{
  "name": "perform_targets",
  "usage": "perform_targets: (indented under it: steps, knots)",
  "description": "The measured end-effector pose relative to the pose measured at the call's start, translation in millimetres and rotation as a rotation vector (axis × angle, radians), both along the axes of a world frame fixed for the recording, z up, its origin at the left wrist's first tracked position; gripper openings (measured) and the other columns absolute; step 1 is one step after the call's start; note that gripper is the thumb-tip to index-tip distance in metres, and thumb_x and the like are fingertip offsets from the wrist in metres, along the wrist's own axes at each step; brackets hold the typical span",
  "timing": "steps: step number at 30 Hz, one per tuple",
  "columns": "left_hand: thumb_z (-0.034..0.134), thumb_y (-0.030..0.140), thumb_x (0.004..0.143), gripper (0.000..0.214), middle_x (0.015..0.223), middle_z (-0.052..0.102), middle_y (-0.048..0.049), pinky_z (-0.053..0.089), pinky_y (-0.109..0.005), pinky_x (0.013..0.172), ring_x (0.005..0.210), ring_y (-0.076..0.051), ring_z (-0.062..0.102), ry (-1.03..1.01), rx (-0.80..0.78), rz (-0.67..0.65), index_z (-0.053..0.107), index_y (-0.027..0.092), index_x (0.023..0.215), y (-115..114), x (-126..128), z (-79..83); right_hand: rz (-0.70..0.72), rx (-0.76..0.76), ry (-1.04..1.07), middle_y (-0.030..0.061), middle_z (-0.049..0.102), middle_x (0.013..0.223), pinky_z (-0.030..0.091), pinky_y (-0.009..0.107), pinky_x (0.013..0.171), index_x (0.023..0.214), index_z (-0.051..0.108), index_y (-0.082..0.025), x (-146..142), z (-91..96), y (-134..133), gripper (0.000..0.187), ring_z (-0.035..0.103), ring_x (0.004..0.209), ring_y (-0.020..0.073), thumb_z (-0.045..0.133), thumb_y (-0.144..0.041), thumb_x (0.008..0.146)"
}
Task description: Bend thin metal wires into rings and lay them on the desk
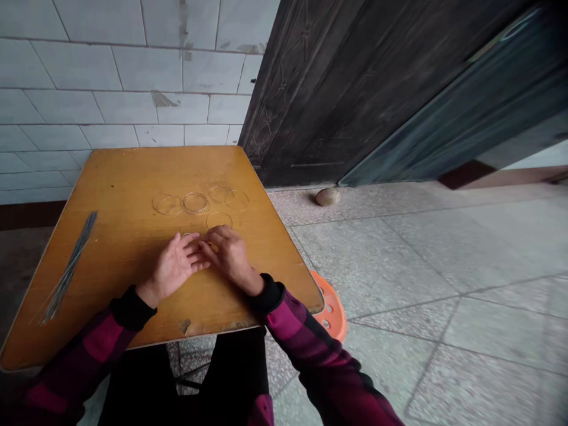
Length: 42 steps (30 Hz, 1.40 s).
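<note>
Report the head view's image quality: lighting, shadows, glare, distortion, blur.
In the head view, the light is soft and even, with no harsh glare or hard shadows; the wide lens makes the tile wall and door lean; the table looks skewed; the left hand and right hand look fairly sharp; the wire rings look faint.

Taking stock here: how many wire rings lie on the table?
5 wire rings: two side by side, two overlapping to their right, one below those. Another may be hidden under the left hand.
</note>
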<state>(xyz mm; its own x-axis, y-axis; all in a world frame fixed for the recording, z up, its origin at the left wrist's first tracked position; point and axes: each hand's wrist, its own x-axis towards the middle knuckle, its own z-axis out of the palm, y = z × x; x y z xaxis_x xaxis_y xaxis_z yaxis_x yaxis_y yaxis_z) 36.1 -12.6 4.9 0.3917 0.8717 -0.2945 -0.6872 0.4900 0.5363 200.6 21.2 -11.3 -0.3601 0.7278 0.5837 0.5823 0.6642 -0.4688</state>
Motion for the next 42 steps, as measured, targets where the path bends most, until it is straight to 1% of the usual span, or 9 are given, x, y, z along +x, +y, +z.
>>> perform_targets:
  steps: [3, 5, 7, 10, 13, 15, 20, 28, 42]
  knots:
    - [0.044, 0.053, 0.092, 0.045, 0.107, 0.064, -0.0129, 0.051, -0.042, 0.086, 0.097, -0.024, 0.063, 0.067, 0.056, -0.021, 0.058, 0.016, 0.114, -1.0, -0.2, -3.5, 0.02, -0.129, 0.12, 0.0066, 0.063, 0.077, 0.045, 0.034, 0.073, 0.074, 0.062, -0.018, -0.5, 0.9, 0.4, 0.018, 0.057, 0.074, 0.0185, 0.057, -0.028, 0.088]
    - [0.043, 0.062, 0.089, 0.057, 0.124, 0.059, -0.0156, 0.049, -0.047, 0.093, 0.111, -0.028, 0.059, 0.199, 0.205, 0.034, 0.052, 0.018, 0.125, -0.6, -2.2, -9.1, 0.049, -0.301, 0.274, 0.0045, 0.063, 0.076, 0.044, 0.032, 0.072, 0.072, 0.061, -0.018, -0.6, 0.7, 1.9, 0.018, 0.057, 0.074, 0.0168, 0.059, -0.03, 0.085]
    - [0.052, 0.067, 0.082, 0.072, 0.143, 0.045, -0.0166, 0.044, -0.051, 0.101, 0.128, -0.031, 0.049, 0.433, 0.501, 0.126, 0.041, 0.023, 0.138, 1.0, -6.6, -16.0, 0.09, -0.521, 0.451, 0.0013, 0.06, 0.07, 0.042, 0.029, 0.066, 0.07, 0.06, -0.019, -0.8, -0.1, 4.0, 0.02, 0.053, 0.066, 0.0139, 0.061, -0.034, 0.082]
    - [0.073, 0.059, 0.069, 0.099, 0.156, 0.026, -0.0163, 0.036, -0.055, 0.109, 0.14, -0.036, 0.033, 0.949, 1.085, 0.266, 0.022, 0.029, 0.149, 5.0, -16.5, -21.4, 0.132, -0.777, 0.649, -0.0039, 0.051, 0.059, 0.033, 0.025, 0.054, 0.066, 0.057, -0.019, -1.7, -0.5, 5.9, 0.024, 0.041, 0.054, 0.0094, 0.065, -0.039, 0.076]
    - [0.079, 0.046, 0.068, 0.106, 0.154, 0.03, -0.0191, 0.032, -0.059, 0.111, 0.141, -0.038, 0.031, 1.42, 1.502, 0.353, 0.017, 0.026, 0.152, 8.2, -25.6, -15.8, 0.143, -0.86, 0.725, -0.0057, 0.047, 0.056, 0.029, 0.024, 0.052, 0.064, 0.056, -0.018, -3.2, 1.0, 5.1, 0.025, 0.035, 0.052, 0.0078, 0.069, -0.039, 0.072]
    - [0.079, 0.041, 0.07, 0.108, 0.151, 0.036, -0.0212, 0.034, -0.058, 0.111, 0.139, -0.038, 0.034, 1.574, 1.611, 0.325, 0.013, 0.022, 0.153, 9.5, -29.5, -9.5, 0.15, -0.884, 0.741, -0.006, 0.046, 0.056, 0.028, 0.024, 0.052, 0.063, 0.055, -0.018, -3.8, 2.2, 4.2, 0.026, 0.034, 0.052, 0.0074, 0.069, -0.038, 0.071]
    - [0.079, 0.041, 0.07, 0.105, 0.144, 0.045, -0.0205, 0.04, -0.054, 0.108, 0.134, -0.036, 0.042, 1.602, 1.602, 0.191, 0.018, 0.02, 0.153, 12.7, -34.9, -6.0, 0.168, -0.913, 0.72, -0.0062, 0.046, 0.056, 0.027, 0.025, 0.053, 0.062, 0.055, -0.018, -3.5, 1.4, 3.8, 0.027, 0.034, 0.052, 0.0071, 0.07, -0.039, 0.07]
    - [0.079, 0.037, 0.071, 0.095, 0.137, 0.05, -0.017, 0.046, -0.054, 0.104, 0.127, -0.032, 0.049, 1.483, 1.498, 0.147, 0.026, 0.025, 0.149, 14.6, -39.4, -14.1, 0.176, -1.018, 0.778, -0.0046, 0.05, 0.055, 0.029, 0.025, 0.055, 0.059, 0.058, -0.019, -7.0, -3.9, 4.5, 0.022, 0.038, 0.054, 0.0089, 0.071, -0.035, 0.065]
    - [0.076, 0.025, 0.075, 0.091, 0.134, 0.053, -0.0173, 0.053, -0.051, 0.097, 0.115, -0.028, 0.059, 1.313, 1.396, 0.222, 0.023, 0.025, 0.15, 12.6, -35.8, -21.4, 0.17, -1.022, 0.834, -0.0034, 0.052, 0.055, 0.029, 0.025, 0.056, 0.058, 0.061, -0.019, -8.9, -4.2, 5.4, 0.021, 0.039, 0.056, 0.0099, 0.072, -0.036, 0.062]
